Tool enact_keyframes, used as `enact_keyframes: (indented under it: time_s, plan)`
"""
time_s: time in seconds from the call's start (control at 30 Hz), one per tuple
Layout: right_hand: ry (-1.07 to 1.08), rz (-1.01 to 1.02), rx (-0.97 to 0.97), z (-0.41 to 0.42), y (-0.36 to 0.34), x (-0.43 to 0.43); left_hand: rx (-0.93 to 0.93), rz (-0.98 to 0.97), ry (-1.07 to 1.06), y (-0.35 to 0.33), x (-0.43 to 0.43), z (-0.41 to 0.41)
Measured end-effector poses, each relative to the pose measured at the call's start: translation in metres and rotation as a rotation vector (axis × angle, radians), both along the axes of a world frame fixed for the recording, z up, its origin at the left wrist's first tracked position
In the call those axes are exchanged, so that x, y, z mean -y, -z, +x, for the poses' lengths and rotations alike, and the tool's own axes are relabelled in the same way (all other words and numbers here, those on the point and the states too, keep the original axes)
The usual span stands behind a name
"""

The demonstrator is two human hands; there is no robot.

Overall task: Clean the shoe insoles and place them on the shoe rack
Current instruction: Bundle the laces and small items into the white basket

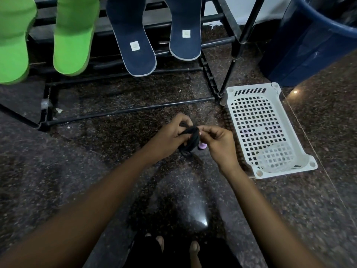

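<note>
Two green insoles (72,37) and two navy insoles (135,41) lean on the bars of the black shoe rack (133,110) at the top of the view. Below them, over the dark stone floor, both my hands work a bunched black cloth (191,141). My left hand (170,136) grips the cloth from the left. My right hand (217,141) pinches its top between thumb and fingers. A small pink object (202,145) peeks out just under the cloth.
A white perforated plastic basket (231,93) lies on the floor to the right of my hands, with a clear container (282,160) in it. A large dark blue bin (309,41) stands at the upper right. My toes (194,246) show at the bottom.
</note>
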State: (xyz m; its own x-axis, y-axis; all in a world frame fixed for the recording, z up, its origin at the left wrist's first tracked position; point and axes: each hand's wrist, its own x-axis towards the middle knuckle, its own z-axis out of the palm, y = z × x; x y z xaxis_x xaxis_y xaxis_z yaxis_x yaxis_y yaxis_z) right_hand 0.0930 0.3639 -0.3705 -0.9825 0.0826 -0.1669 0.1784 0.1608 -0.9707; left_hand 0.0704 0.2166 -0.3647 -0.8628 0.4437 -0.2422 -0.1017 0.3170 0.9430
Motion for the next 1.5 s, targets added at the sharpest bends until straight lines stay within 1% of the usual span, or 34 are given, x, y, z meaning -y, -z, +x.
enact_keyframes:
  time_s: [0.1, 0.3, 0.47, 0.53, 0.67, 0.9, 1.0, 1.07, 1.3, 1.4, 1.5]
  plan:
    - [0.054, -0.054, 0.034, 0.004, 0.003, 0.005, 0.000, 0.012, -0.039, 0.000, -0.001, 0.001]
    - [0.028, -0.010, 0.054, 0.009, 0.001, 0.012, -0.052, -0.126, -0.122, -0.002, -0.002, 0.000]
    - [0.032, -0.025, 0.095, 0.014, -0.012, 0.014, -0.191, -0.263, -0.175, -0.002, -0.007, 0.001]
    - [0.024, 0.031, 0.076, 0.013, -0.011, 0.019, -0.229, -0.311, -0.184, -0.003, -0.008, 0.002]
    - [0.031, 0.148, 0.055, 0.011, -0.006, 0.021, -0.223, -0.365, -0.213, -0.004, -0.009, 0.000]
    - [0.030, 0.167, 0.049, 0.008, -0.003, 0.014, -0.044, -0.287, -0.194, -0.007, -0.008, -0.004]
    - [0.032, 0.122, 0.038, 0.007, -0.001, 0.012, 0.037, -0.253, -0.190, -0.009, -0.008, -0.004]
    - [0.034, 0.079, 0.034, 0.007, -0.001, 0.010, 0.156, -0.175, -0.177, -0.010, -0.005, -0.005]
    - [-0.013, -0.098, 0.030, 0.001, -0.001, 0.003, 0.527, 0.225, -0.164, -0.019, 0.000, -0.003]
    - [-0.047, -0.128, 0.025, 0.000, 0.000, 0.001, 0.624, 0.300, -0.173, -0.021, 0.003, -0.004]
    - [-0.063, -0.114, 0.005, 0.000, 0.000, 0.001, 0.661, 0.345, -0.205, -0.021, 0.000, -0.004]
